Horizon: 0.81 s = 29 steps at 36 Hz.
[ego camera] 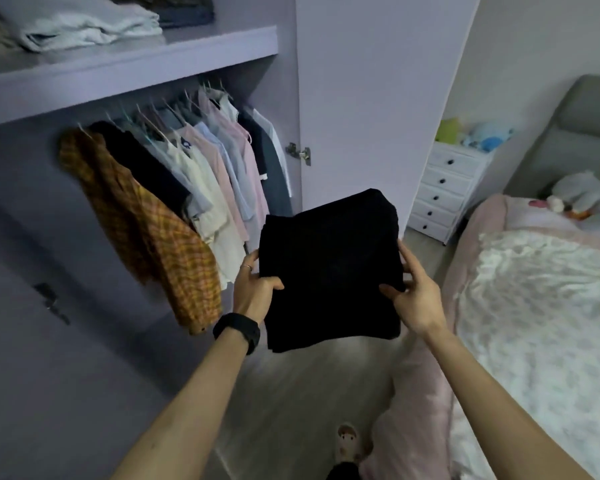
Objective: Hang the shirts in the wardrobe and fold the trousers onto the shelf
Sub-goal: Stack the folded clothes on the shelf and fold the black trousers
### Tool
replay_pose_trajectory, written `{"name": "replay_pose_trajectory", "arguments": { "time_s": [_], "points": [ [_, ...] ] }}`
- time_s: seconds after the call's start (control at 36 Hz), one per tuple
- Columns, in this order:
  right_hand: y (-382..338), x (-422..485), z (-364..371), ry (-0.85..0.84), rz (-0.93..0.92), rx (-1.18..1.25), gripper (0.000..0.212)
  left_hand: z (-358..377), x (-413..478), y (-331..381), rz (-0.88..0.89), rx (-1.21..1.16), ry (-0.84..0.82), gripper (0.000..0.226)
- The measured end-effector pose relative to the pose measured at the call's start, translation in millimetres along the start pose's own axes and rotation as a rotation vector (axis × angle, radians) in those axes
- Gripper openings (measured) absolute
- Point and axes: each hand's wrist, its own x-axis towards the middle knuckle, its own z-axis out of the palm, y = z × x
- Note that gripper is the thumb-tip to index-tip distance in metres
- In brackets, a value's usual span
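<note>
Bedroom wardrobe (361, 98) is hanging open and the shelf (187, 57) is sitting up and to the left of the folded black trousers (329, 268), which the left hand (257, 289) and right hand (413, 296) are pinching by opposite sides, left one nearer.

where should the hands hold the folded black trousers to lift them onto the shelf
By the two side edges, left hand from the left, right hand from the right, thumbs on top and fingers beneath. The folded black trousers are a flat, floppy stack, so support under both sides should keep the layers together.
</note>
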Motion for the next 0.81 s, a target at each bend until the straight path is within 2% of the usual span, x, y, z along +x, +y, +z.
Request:
{"name": "replay_pose_trajectory", "arguments": {
  "time_s": [0.08, 0.19, 0.36, 0.47, 0.58, 0.81],
  "points": [
    [-10, 54, 7, -0.002, -0.081, -0.016, 0.089, 2, 40, 16, 0.074, -0.027, 0.024, 0.065],
    [-49, 159, 23, -0.139, -0.245, -0.04, 0.087, 5, 103, 58, 0.091, -0.143, 0.185, 0.067],
    [-122, 257, 45, -0.259, -0.403, 0.107, 0.082, -19, 144, 141, 0.244, -0.103, 0.304, 0.069],
    [-175, 304, 65, -0.306, -0.499, 0.216, 0.085, -40, 156, 200, 0.377, -0.041, 0.376, 0.065],
    [-233, 347, 87, -0.332, -0.582, 0.329, 0.086, -70, 171, 257, 0.427, -0.006, 0.436, 0.065],
    [-353, 423, 121, -0.332, -0.723, 0.32, 0.083, -122, 222, 349, 0.516, 0.019, 0.493, 0.066]
  ]
}}
